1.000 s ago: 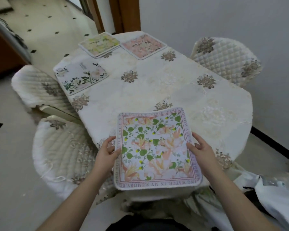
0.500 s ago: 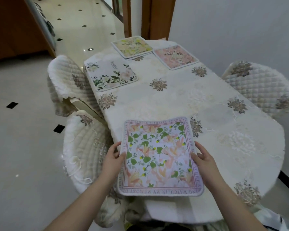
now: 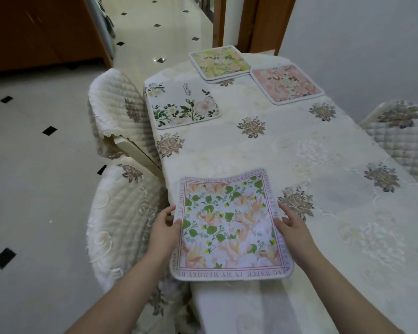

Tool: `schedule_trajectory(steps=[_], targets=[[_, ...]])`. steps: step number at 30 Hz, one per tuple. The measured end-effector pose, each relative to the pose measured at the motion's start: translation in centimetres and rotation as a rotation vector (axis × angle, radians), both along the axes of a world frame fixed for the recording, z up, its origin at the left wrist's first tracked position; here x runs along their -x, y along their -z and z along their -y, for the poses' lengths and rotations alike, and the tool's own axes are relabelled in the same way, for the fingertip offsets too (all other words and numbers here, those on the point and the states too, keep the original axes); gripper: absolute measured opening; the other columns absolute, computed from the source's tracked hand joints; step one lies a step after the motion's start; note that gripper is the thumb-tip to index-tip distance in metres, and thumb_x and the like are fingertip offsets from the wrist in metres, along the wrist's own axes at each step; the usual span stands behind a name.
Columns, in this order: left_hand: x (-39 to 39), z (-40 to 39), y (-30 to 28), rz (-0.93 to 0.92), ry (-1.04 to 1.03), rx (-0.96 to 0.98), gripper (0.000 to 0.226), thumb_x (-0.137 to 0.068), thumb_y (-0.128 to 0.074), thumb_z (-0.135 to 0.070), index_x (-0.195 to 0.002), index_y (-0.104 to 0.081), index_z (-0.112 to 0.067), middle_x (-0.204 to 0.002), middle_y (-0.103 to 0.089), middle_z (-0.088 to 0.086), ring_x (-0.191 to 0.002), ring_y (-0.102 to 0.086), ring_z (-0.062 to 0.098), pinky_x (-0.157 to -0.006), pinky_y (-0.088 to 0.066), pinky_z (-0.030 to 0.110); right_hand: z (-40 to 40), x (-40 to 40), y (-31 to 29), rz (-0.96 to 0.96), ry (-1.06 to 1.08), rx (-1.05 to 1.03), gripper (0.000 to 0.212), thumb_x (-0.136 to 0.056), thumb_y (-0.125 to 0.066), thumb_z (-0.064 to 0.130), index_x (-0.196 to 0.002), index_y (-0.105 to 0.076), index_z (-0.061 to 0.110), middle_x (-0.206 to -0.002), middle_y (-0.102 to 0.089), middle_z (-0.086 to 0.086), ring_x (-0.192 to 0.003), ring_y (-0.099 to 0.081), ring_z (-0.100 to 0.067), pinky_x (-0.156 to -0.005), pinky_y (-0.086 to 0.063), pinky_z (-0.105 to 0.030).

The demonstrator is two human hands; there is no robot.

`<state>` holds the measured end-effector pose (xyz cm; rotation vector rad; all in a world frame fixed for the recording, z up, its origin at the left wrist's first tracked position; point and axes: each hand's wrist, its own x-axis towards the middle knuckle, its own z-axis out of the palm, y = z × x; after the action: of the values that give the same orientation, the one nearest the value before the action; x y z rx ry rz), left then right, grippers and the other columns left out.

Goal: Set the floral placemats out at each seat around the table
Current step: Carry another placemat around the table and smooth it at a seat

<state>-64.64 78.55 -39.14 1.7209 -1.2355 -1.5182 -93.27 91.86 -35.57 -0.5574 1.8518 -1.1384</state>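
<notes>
A floral placemat (image 3: pixel 229 225) with green leaves, peach flowers and a lettered pink border lies over the near left corner of the table (image 3: pixel 275 150), its near edge overhanging. My left hand (image 3: pixel 165 227) grips its left edge and my right hand (image 3: pixel 292 227) grips its right edge. A white placemat with green sprays (image 3: pixel 181 104) lies at the far left seat. At the far end a yellow-green placemat (image 3: pixel 219 61) rests on top of another mat, and a pink placemat (image 3: pixel 286 83) lies beside it.
Quilted cream chairs stand at the left: one (image 3: pixel 121 227) beside my left hand, another (image 3: pixel 117 112) further back. A third chair (image 3: pixel 401 133) is at the right against the grey wall. Tiled floor (image 3: pixel 34 165) spreads to the left; a wooden door frame (image 3: pixel 263 22) stands behind the table.
The view has swung left and closer along the table. The placemat held in both hands has shifted toward the table's left edge, by the near left chair.
</notes>
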Motion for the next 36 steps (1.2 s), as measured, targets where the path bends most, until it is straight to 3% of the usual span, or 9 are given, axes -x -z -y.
schedule_trajectory(steps=[4, 8, 13, 19, 22, 25, 30, 34, 36], targets=[[2.0, 1.2, 0.9, -0.023, -0.113, 0.023, 0.038, -0.093, -0.063, -0.008, -0.127, -0.057, -0.021, -0.106, -0.071, 0.004, -0.088, -0.073, 0.021, -0.075, -0.061, 0.043, 3.9, 3.1, 1.5, -0.012, -0.065, 0.023, 0.046, -0.099, -0.054, 0.010, -0.137, -0.052, 0.036, -0.105, -0.075, -0.001, -0.090, -0.074, -0.019, -0.081, -0.058, -0.041], [3.7, 2.2, 1.5, 0.016, -0.128, 0.024, 0.035, -0.093, -0.061, -0.003, -0.124, -0.057, -0.020, -0.104, -0.070, 0.005, -0.087, -0.071, 0.020, -0.074, -0.060, 0.039, 6.9, 5.6, 2.4, -0.140, -0.126, 0.018, 0.043, -0.095, -0.057, 0.014, -0.126, -0.058, 0.044, -0.094, -0.072, 0.010, -0.075, -0.070, -0.001, -0.063, -0.050, -0.024], [5.0, 3.0, 1.8, 0.102, -0.110, 0.018, 0.033, -0.092, -0.064, -0.004, -0.121, -0.059, -0.019, -0.103, -0.069, 0.004, -0.089, -0.068, 0.017, -0.082, -0.058, 0.039, 9.3, 7.7, 3.9, -0.153, -0.133, -0.007, 0.044, -0.091, -0.060, 0.009, -0.121, -0.059, 0.040, -0.082, -0.072, 0.005, -0.061, -0.069, -0.004, -0.053, -0.048, -0.016], [4.7, 2.9, 2.4, 0.179, -0.080, 0.019, 0.033, -0.090, -0.068, -0.005, -0.121, -0.060, -0.014, -0.103, -0.070, 0.004, -0.091, -0.069, 0.020, -0.085, -0.058, 0.044, 10.1, 8.0, 6.0, -0.232, -0.179, -0.084, 0.042, -0.092, -0.057, 0.012, -0.128, -0.059, 0.031, -0.096, -0.073, 0.002, -0.079, -0.071, -0.020, -0.073, -0.057, -0.041], [4.8, 3.0, 2.5, 0.241, -0.064, 0.055, 0.034, -0.091, -0.068, -0.007, -0.123, -0.060, -0.014, -0.102, -0.068, 0.001, -0.087, -0.067, 0.015, -0.082, -0.057, 0.039, 10.7, 7.8, 6.2, -0.368, -0.228, -0.079, 0.041, -0.094, -0.054, 0.012, -0.132, -0.058, 0.028, -0.099, -0.068, 0.002, -0.077, -0.065, -0.012, -0.060, -0.048, -0.028], [4.6, 2.8, 2.7, 0.265, -0.068, 0.065, 0.034, -0.090, -0.069, -0.007, -0.123, -0.062, -0.012, -0.099, -0.068, 0.000, -0.086, -0.067, 0.015, -0.082, -0.057, 0.039, 11.0, 7.9, 6.7, -0.469, -0.305, -0.076, 0.042, -0.096, -0.052, 0.009, -0.137, -0.056, 0.020, -0.102, -0.064, -0.010, -0.079, -0.063, -0.025, -0.057, -0.044, -0.028], [4.6, 2.5, 3.2, 0.276, -0.083, 0.079, 0.041, -0.092, -0.067, -0.007, -0.131, -0.060, -0.012, -0.094, -0.069, -0.005, -0.083, -0.066, 0.010, -0.074, -0.053, 0.025, 10.6, 8.1, 7.1, -0.670, -0.368, -0.118, 0.043, -0.095, -0.056, 0.013, -0.138, -0.056, 0.021, -0.099, -0.056, -0.014, -0.087, -0.056, -0.030, -0.073, -0.049, -0.038], [5.8, 2.0, 3.4, 0.256, -0.236, 0.097, 0.061, -0.092, -0.062, -0.009, -0.149, -0.041, -0.016, -0.112, -0.064, -0.007, -0.084, -0.060, -0.002, -0.066, -0.040, 0.010, 10.5, 7.8, 7.6, -0.889, -0.393, -0.196, 0.047, -0.094, -0.058, 0.016, -0.141, -0.052, 0.014, -0.115, -0.059, -0.020, -0.104, -0.052, -0.039, -0.088, -0.041, -0.043], [6.7, 2.2, 3.3, 0.227, -0.263, 0.147, 0.064, -0.093, -0.061, -0.010, -0.151, -0.037, -0.018, -0.119, -0.061, -0.006, -0.095, -0.063, 0.007, -0.070, -0.042, 0.013, 10.6, 7.5, 7.7, -0.925, -0.381, -0.215, 0.049, -0.092, -0.060, 0.017, -0.140, -0.052, 0.011, -0.122, -0.058, -0.021, -0.108, -0.051, -0.041, -0.093, -0.039, -0.045]])
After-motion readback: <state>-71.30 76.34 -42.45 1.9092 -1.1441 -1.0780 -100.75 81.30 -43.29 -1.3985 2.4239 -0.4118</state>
